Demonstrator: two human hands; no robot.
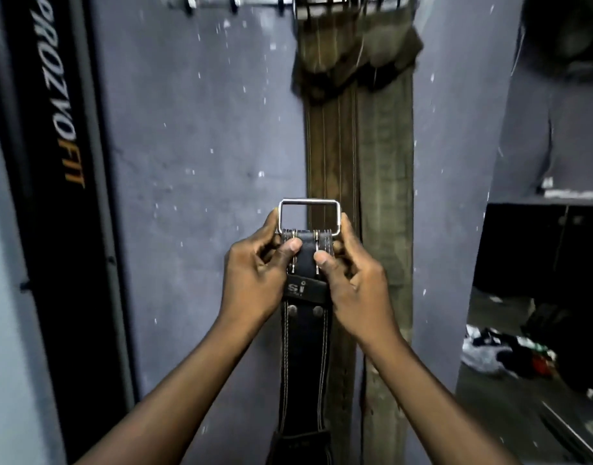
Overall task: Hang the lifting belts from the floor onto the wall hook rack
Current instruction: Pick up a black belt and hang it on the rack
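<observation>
While both arms reach up at frame centre, my left hand and right hand clench the black leather lifting belt just below its steel buckle, thumbs pressed on the strap. Brown belts hang from the wall hook rack at the top edge.
</observation>
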